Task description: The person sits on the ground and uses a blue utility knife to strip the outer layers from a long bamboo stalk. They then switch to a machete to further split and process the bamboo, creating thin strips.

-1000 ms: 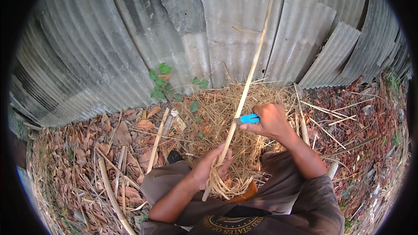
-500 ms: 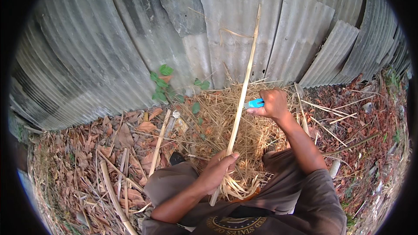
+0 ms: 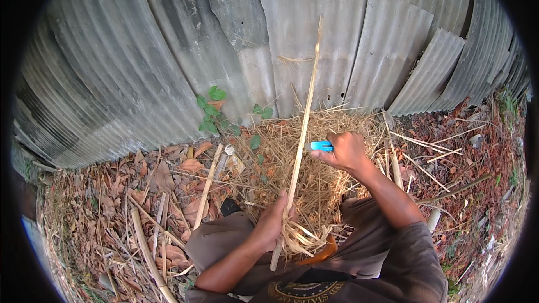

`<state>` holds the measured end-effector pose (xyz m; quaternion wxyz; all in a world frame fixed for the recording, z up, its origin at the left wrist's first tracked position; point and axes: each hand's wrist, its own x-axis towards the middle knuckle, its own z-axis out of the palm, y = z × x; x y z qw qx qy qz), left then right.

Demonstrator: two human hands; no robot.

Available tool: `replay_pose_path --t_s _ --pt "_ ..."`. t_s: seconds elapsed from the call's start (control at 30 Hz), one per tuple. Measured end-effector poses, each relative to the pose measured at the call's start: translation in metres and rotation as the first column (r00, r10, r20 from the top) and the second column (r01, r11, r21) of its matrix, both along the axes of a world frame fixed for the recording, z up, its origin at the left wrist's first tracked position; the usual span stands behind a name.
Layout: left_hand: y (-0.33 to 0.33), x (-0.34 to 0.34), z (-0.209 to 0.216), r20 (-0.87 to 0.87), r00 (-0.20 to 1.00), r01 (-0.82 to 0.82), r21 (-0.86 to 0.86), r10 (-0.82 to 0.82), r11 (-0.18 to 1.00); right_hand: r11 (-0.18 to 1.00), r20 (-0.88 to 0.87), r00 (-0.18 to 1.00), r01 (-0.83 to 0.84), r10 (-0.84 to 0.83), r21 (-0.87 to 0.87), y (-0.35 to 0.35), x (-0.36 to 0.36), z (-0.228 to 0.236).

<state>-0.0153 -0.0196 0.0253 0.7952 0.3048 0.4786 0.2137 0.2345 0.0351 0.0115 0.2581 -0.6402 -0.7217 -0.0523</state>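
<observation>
A long, pale bamboo strip (image 3: 306,115) stands slanted before me, its thin tip reaching up in front of the metal fence. My left hand (image 3: 269,221) is closed around its lower part. Curled shavings (image 3: 300,238) bunch beside that hand, over my lap. In my right hand (image 3: 347,151) is a blue-handled utility knife (image 3: 321,146), gripped in a fist. Its blade end is at the strip's right edge, around mid-length; whether it touches cannot be made out. A thin sliver (image 3: 296,59) sticks out near the strip's upper end.
A corrugated metal fence (image 3: 311,33) rises ahead. Below it lies a heap of straw-like shavings (image 3: 281,140). Dry leaves (image 3: 163,177) and bamboo sticks (image 3: 147,249) cover the ground at left, with thinner sticks (image 3: 426,143) at right. A green plant (image 3: 210,115) grows against the fence.
The strip's upper end has swung left and dropped slightly. My right hand and the knife have moved a little left and down along it. My left hand has shifted slightly left.
</observation>
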Motion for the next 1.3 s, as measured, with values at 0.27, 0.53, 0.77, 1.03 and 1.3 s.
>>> replay_pose_path --t_s 0.27,0.53,0.77,1.03,1.3 --pt "0.003 0.005 -0.015 -0.152 0.988 0.054 0.146 -0.031 0.988 0.988 -0.153 0.980 -0.136 0.124 -0.073 -0.013 -0.015 0.000" --pt "-0.004 0.001 -0.031 -0.156 0.985 0.110 0.268 -0.070 0.957 0.985 0.150 0.989 -0.034 0.008 0.171 0.001 0.002 0.007" --pt "-0.025 0.015 0.007 -0.093 0.979 0.184 0.036 -0.181 0.982 0.932 0.053 0.939 0.327 -0.339 0.159 0.031 0.057 -0.003" --pt "-0.020 -0.007 -0.010 -0.140 0.966 0.216 -0.022 -0.217 0.976 0.987 0.033 0.988 0.150 -0.148 -0.064 0.013 0.035 -0.002" --pt "-0.018 -0.014 -0.020 -0.146 0.978 0.160 0.066 -0.149 0.985 0.979 0.101 0.986 -0.149 0.136 0.136 0.000 0.012 -0.001"
